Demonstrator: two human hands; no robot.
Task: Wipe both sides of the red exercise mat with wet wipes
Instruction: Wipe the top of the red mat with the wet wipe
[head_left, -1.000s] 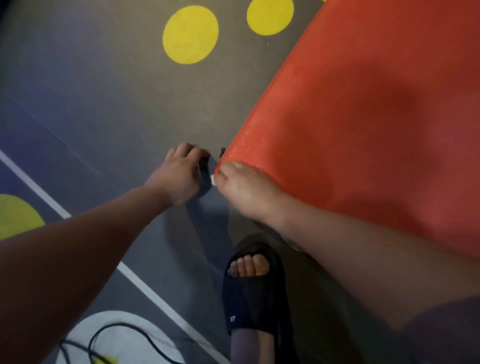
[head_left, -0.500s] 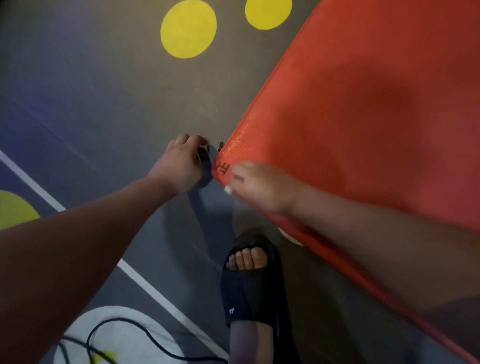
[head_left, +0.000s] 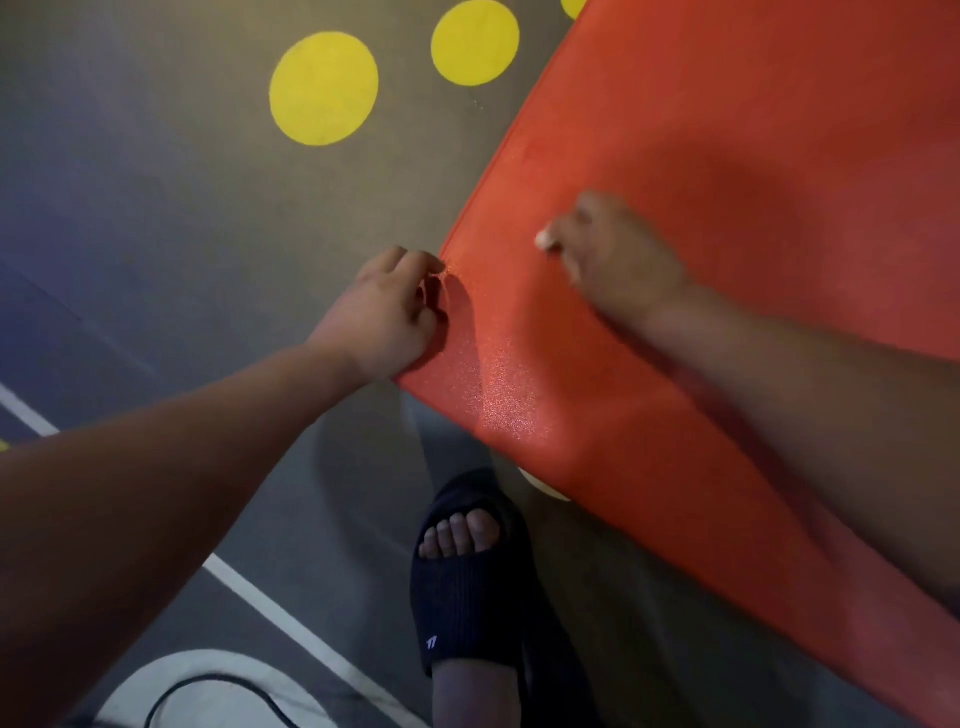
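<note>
The red exercise mat (head_left: 727, 156) fills the right half of the view, with its near corner raised off the grey floor. My left hand (head_left: 387, 314) grips the mat's left edge at that corner, fingers curled round it. My right hand (head_left: 613, 260) is blurred and lies on the mat's top surface a little right of the left hand. A small bit of white wet wipe (head_left: 546, 240) shows at its fingertips; the rest of the wipe is hidden under the hand.
Grey floor with two yellow circles (head_left: 323, 88) at the top and a white line (head_left: 270, 608) at lower left. My foot in a black slide sandal (head_left: 467, 582) stands under the mat's near edge. A black cable (head_left: 218, 686) loops at the bottom left.
The mat's corner has come toward me and to the left. My left hand has taken hold of its edge. My right hand has slid from the corner up and right across the mat.
</note>
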